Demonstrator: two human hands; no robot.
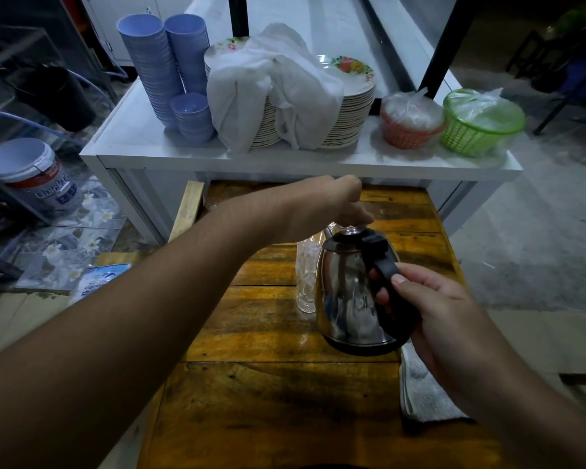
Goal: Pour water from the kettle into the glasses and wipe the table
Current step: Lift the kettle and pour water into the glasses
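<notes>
A steel kettle (pixel 347 292) with a black handle stands or hovers low over the wooden table (pixel 268 384). My right hand (pixel 433 309) grips the kettle's handle. My left hand (pixel 329 204) reaches across and its fingers pinch the knob of the kettle's lid. A clear glass (pixel 306 275) stands just left of the kettle, partly hidden by it and by my left arm. A grey cloth (pixel 423 397) lies at the table's right edge, under my right forearm.
Behind the table stands a white counter (pixel 149 154) with stacked blue cups (pixel 170 62), a plate stack (pixel 349 113) draped with a white towel (pixel 271 89), and an orange basket (pixel 410 126) and a green basket (pixel 481 126). A paint bucket (pixel 31 177) sits on the floor at left.
</notes>
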